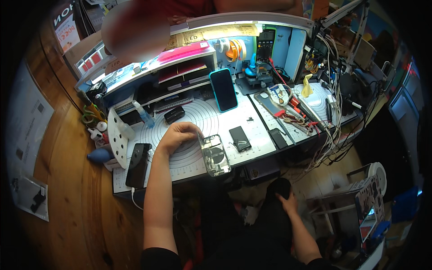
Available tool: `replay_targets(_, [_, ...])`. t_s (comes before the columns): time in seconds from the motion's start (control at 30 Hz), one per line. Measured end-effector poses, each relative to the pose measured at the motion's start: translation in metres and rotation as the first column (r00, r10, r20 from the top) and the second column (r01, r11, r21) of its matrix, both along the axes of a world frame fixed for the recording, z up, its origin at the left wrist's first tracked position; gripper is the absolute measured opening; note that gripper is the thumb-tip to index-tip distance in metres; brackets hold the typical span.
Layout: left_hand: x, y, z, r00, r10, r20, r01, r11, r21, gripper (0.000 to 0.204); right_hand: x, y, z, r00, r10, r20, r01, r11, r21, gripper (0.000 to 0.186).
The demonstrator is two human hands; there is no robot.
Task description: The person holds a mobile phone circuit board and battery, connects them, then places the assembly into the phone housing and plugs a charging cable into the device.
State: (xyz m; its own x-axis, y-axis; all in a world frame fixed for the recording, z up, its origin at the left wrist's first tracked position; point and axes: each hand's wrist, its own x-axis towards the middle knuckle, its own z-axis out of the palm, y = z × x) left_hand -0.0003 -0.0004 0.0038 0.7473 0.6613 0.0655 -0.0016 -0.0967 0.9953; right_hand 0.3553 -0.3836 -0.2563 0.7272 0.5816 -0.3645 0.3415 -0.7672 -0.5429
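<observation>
Left forearm outstretched, its grip holds a phone housing containing components.

One held phone frame — one teal-cased phone — one multimeter.

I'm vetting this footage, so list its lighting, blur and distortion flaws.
Head view: bright light glares across the back of the bench; a blurred round patch hides part of the upper left; edges bend toward the blackened rim; the black trousers sink into shadow; the opened phone reads clearly enough.
</observation>
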Motion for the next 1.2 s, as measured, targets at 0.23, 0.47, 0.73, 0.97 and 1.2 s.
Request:
replay_targets(0.23, [-0.002,0.001,-0.004,1.0,-0.009,0.012,0.009,1.0,0.005,0.021,-0.004,0.0,0.008,1.0,-0.018,-0.006,0.017,0.999,-0.032,0.111])
replay_targets(0.47, [0.0,-0.001,-0.002,1.0,0.007,-0.001,-0.007,1.0,-0.01,0.022,-0.003,-0.002,0.005,0.999,-0.027,-0.022,0.027,1.0,-0.006,0.111])
replay_targets(0.73, [-0.001,-0.001,0.0,1.0,-0.011,0.016,0.011,1.0,-0.02,0.022,-0.001,-0.004,0.001,0.997,-0.04,-0.062,0.042,0.999,0.024,0.114])
replay_targets(0.97, [-0.001,0.0,-0.001,1.0,-0.007,0.02,0.008,1.0,-0.029,0.024,-0.004,-0.002,0.014,0.998,-0.036,-0.042,0.035,0.999,-0.012,0.114])
replay_targets(1.2, [-0.001,-0.004,0.002,1.0,-0.006,0.03,0.007,0.999,-0.042,0.024,-0.002,-0.002,0.014,0.999,-0.018,-0.03,0.018,1.0,-0.015,0.114])
